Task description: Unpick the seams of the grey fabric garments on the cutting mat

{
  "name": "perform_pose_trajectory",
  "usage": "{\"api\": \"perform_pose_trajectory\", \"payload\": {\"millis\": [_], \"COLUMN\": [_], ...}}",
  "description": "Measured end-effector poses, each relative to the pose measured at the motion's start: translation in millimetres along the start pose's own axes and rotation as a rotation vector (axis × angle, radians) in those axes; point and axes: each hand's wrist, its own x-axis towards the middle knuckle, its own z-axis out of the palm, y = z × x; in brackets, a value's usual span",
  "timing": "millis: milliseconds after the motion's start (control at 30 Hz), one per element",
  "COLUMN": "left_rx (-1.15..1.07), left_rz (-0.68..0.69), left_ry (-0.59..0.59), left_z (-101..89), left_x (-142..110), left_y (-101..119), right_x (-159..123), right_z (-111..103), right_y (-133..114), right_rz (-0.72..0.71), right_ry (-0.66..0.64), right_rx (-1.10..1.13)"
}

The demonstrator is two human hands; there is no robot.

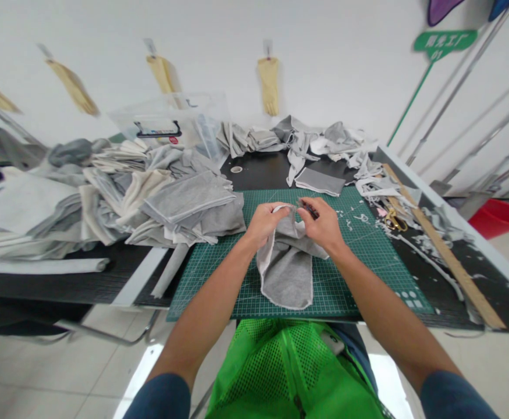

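Note:
A piece of grey cloth [288, 279] with a pale edge hangs from my hands and rests on the green cutting mat [219, 273]. My left hand [263, 224] pinches its upper edge between thumb and fingers. Close beside it, my right hand [324, 221] is closed around small dark thread snips [309, 208], mostly covered by the fingers. The tip of the snips is at the cloth's edge; whether it touches cannot be made out.
Piled grey and cream cloths [184, 203] lie left, before a clear plastic box [171, 119]. A folded grey cloth [320, 181] lies behind the mat. Scraps, gold-handled scissors [392, 221] and a wooden ruler [450, 256] are at right. A red bucket [501, 218] stands beyond the table.

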Motion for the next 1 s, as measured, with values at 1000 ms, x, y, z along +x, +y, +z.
{"api": "perform_pose_trajectory", "payload": {"millis": [1000], "left_rx": [-0.194], "left_rz": [-0.12], "left_ry": [-0.057], "left_z": [-24.3], "left_x": [3.2], "left_y": [15.9], "right_x": [7.8], "right_z": [-11.9], "right_y": [-6.6], "right_rz": [0.654], "right_ry": [-0.076], "right_rx": [0.767]}}
